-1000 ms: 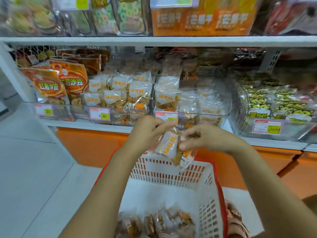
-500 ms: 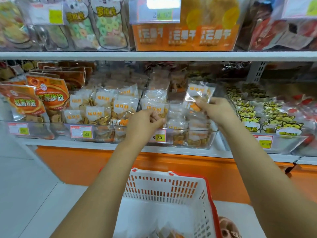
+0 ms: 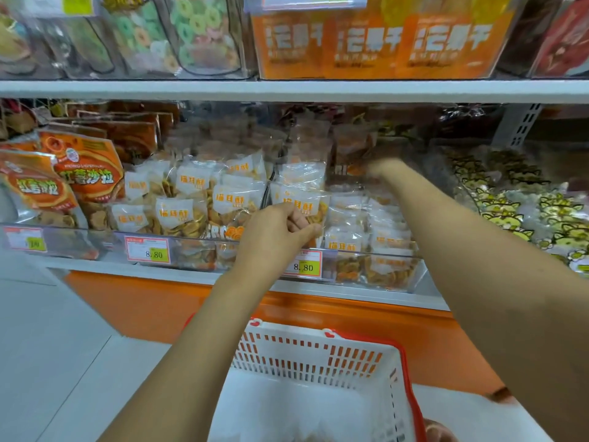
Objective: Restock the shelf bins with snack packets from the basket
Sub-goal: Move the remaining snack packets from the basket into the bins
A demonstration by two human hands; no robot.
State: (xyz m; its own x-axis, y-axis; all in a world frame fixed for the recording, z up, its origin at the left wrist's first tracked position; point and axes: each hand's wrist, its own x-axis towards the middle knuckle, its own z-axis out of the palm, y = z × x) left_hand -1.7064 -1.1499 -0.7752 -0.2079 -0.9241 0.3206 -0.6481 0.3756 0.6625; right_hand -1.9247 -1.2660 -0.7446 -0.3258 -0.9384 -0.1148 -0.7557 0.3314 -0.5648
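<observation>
Packets [image 3: 173, 213], crinkly, clear, in glossy bin [image 3: 197, 242]; left hand [image 3: 274, 237] curled against one, grasp unclear; right hand [image 3: 381, 167] blurred far inside, fingers unreadable; slotted basket [image 3: 318, 355] near.

Red-rimmed white plastic basket [image 3: 318, 349] below and before the white shelf [image 3: 191, 275], clear plastic bins [image 3: 392, 275] on it, white-labelled snack packets [image 3: 175, 213] in the middle bins, orange pouches [image 3: 89, 180] left, yellow cartoon-print packets [image 3: 510, 215] right

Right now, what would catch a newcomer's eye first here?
Both hands reach to the clear bin of snack packets: the left hand at its front, the right hand blurred, deeper in. A white basket with a red rim sits below; orange boxes line the shelf above.
</observation>
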